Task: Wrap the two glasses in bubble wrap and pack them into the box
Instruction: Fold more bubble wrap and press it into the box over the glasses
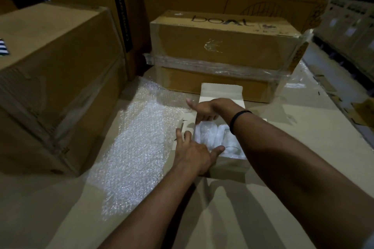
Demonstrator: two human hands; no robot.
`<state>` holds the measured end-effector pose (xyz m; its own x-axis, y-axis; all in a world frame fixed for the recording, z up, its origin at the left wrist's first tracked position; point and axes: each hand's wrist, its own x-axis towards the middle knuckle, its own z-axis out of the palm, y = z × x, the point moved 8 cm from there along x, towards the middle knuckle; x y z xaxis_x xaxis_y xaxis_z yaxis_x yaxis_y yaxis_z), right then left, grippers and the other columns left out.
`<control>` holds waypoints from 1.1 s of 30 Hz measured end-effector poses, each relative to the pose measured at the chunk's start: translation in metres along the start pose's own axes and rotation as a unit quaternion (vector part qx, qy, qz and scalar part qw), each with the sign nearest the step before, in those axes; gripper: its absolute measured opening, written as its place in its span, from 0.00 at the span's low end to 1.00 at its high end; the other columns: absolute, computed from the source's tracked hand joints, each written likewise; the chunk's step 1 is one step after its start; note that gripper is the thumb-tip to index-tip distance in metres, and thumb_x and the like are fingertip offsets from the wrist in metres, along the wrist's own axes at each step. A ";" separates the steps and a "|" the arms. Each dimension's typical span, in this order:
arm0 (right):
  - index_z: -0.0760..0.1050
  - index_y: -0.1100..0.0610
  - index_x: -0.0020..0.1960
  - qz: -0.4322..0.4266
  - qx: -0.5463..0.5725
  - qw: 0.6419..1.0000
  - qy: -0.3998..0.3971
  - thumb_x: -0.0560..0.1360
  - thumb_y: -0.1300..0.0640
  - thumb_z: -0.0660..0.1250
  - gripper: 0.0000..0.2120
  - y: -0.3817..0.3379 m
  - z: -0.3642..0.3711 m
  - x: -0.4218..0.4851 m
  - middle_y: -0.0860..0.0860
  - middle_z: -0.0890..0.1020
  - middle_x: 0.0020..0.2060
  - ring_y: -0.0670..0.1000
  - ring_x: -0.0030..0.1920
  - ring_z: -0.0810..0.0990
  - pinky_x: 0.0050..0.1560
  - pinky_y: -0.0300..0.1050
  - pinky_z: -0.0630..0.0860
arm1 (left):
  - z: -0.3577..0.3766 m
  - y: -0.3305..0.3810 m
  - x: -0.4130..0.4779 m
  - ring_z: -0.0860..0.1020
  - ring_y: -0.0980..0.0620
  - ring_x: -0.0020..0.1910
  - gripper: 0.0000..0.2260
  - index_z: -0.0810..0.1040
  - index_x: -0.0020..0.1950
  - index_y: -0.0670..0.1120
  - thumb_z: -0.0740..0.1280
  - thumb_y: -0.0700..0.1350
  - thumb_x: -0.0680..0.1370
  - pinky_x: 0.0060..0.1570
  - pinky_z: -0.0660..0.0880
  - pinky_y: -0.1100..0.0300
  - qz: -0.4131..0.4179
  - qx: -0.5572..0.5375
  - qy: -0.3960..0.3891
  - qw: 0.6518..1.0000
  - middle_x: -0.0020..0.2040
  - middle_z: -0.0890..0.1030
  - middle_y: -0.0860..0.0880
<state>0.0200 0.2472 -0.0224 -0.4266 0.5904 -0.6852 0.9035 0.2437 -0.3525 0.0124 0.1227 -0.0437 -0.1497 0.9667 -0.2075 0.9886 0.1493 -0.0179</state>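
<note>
The wrapped glasses are seen inside the box, with bubble wrap laid left of it. The left hand is spread on its left flap; the right hand is curled over it, its grip not discernible.

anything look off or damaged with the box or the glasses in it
Nothing stands out: the wrapped glasses sit side by side inside the white box, its lid up, with spare bubble wrap flat beside it.
</note>
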 end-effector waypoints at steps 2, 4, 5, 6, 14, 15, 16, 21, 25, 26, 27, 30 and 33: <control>0.57 0.59 0.78 -0.002 0.007 1.000 -0.008 0.73 0.27 0.32 0.47 0.003 0.002 0.003 0.56 0.73 0.70 0.60 0.73 0.66 0.71 0.55 0.63 | 0.001 -0.001 -0.002 0.56 0.44 0.76 0.42 0.83 0.59 0.47 0.36 0.69 0.77 0.71 0.31 0.39 -0.007 -0.016 -0.003 1.000 0.69 0.74 0.43; 0.61 0.58 0.76 0.000 -0.003 1.000 -0.022 0.70 0.25 0.32 0.51 0.007 0.003 0.004 0.55 0.71 0.71 0.59 0.73 0.66 0.72 0.56 0.62 | -0.002 -0.003 -0.004 0.60 0.44 0.74 0.40 0.84 0.56 0.47 0.38 0.69 0.78 0.72 0.36 0.39 -0.011 -0.028 0.017 0.999 0.65 0.77 0.44; 0.65 0.58 0.75 0.000 -0.012 1.000 -0.026 0.69 0.23 0.32 0.52 0.009 0.002 0.005 0.54 0.70 0.72 0.58 0.73 0.66 0.72 0.56 0.61 | -0.005 -0.005 -0.005 0.63 0.44 0.72 0.38 0.84 0.54 0.47 0.40 0.68 0.79 0.72 0.40 0.39 -0.011 -0.029 0.039 0.999 0.63 0.79 0.45; 0.68 0.58 0.73 -0.005 -0.021 1.000 -0.021 0.69 0.24 0.31 0.53 0.010 -0.002 0.004 0.55 0.71 0.72 0.57 0.72 0.68 0.72 0.56 0.62 | -0.010 -0.007 -0.006 0.65 0.44 0.70 0.36 0.84 0.53 0.48 0.41 0.68 0.79 0.71 0.44 0.39 -0.009 -0.025 0.068 0.997 0.62 0.79 0.47; 0.75 0.60 0.67 -0.017 -0.027 0.999 0.009 0.72 0.27 0.30 0.51 0.020 -0.003 0.013 0.56 0.73 0.69 0.56 0.69 0.70 0.68 0.51 0.66 | -0.010 -0.005 0.026 0.51 0.40 0.77 0.40 0.65 0.76 0.46 0.38 0.71 0.77 0.70 0.32 0.39 -0.007 0.040 0.025 0.999 0.77 0.63 0.46; 0.74 0.61 0.68 -0.017 -0.021 1.000 0.008 0.71 0.26 0.30 0.52 0.020 0.001 0.016 0.56 0.73 0.69 0.56 0.69 0.69 0.69 0.52 0.66 | -0.008 -0.003 0.028 0.51 0.41 0.78 0.41 0.62 0.77 0.46 0.37 0.71 0.76 0.69 0.30 0.39 -0.005 0.046 0.014 0.999 0.78 0.62 0.45; 0.74 0.61 0.68 -0.014 -0.018 1.000 0.004 0.70 0.25 0.31 0.54 0.018 0.004 0.020 0.56 0.73 0.69 0.56 0.70 0.69 0.70 0.53 0.65 | -0.006 -0.003 0.030 0.50 0.41 0.78 0.41 0.60 0.78 0.46 0.36 0.71 0.76 0.69 0.29 0.39 -0.003 0.047 0.004 0.999 0.78 0.61 0.45; 0.64 0.63 0.74 -0.019 -0.046 0.999 -0.011 0.70 0.26 0.31 0.53 0.007 0.007 0.015 0.57 0.71 0.71 0.58 0.74 0.63 0.75 0.57 0.57 | -0.008 -0.007 0.022 0.54 0.42 0.77 0.39 0.71 0.72 0.46 0.40 0.70 0.77 0.71 0.32 0.40 -0.003 0.022 0.021 1.000 0.74 0.69 0.44; 0.77 0.61 0.63 -0.057 -0.112 0.991 0.055 0.75 0.30 0.32 0.48 -0.004 0.001 0.002 0.55 0.68 0.74 0.57 0.75 0.61 0.74 0.57 0.53 | -0.017 -0.010 -0.005 0.70 0.47 0.64 0.36 0.85 0.45 0.48 0.43 0.68 0.79 0.69 0.46 0.44 0.030 -0.020 0.145 0.989 0.51 0.83 0.47; 0.79 0.60 0.62 -0.058 -0.125 0.989 0.055 0.75 0.30 0.32 0.48 -0.006 0.005 0.000 0.55 0.66 0.75 0.57 0.76 0.60 0.73 0.58 0.53 | -0.014 -0.011 -0.010 0.70 0.47 0.65 0.38 0.85 0.43 0.48 0.41 0.68 0.78 0.69 0.46 0.44 0.032 -0.022 0.145 0.989 0.51 0.83 0.46; 0.78 0.60 0.63 -0.052 -0.126 0.989 0.049 0.75 0.29 0.31 0.49 -0.007 0.009 0.000 0.55 0.66 0.75 0.57 0.76 0.60 0.73 0.58 0.53 | -0.011 -0.011 -0.011 0.68 0.47 0.67 0.40 0.85 0.44 0.48 0.39 0.69 0.77 0.70 0.45 0.43 0.030 -0.023 0.136 0.990 0.55 0.82 0.46; 0.67 0.59 0.73 -0.022 -0.109 0.993 0.029 0.73 0.28 0.31 0.49 -0.007 0.017 -0.001 0.54 0.71 0.72 0.58 0.76 0.59 0.73 0.60 0.53 | -0.007 -0.007 -0.005 0.59 0.46 0.74 0.42 0.83 0.58 0.48 0.37 0.70 0.77 0.72 0.37 0.40 0.005 -0.019 0.082 0.996 0.70 0.73 0.44; 0.59 0.58 0.77 -0.013 -0.095 0.995 0.010 0.74 0.29 0.31 0.46 -0.009 0.023 -0.009 0.54 0.71 0.72 0.57 0.77 0.57 0.74 0.60 0.52 | -0.003 0.000 -0.002 0.55 0.45 0.76 0.44 0.78 0.67 0.47 0.35 0.72 0.75 0.70 0.29 0.39 -0.001 -0.004 0.044 0.999 0.76 0.66 0.45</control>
<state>0.0152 0.2219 -0.0278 -0.4511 0.5972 -0.6632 0.8844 0.3990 -0.2423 0.0125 0.1218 -0.0405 -0.1526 0.9809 -0.1204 0.9882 0.1525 -0.0104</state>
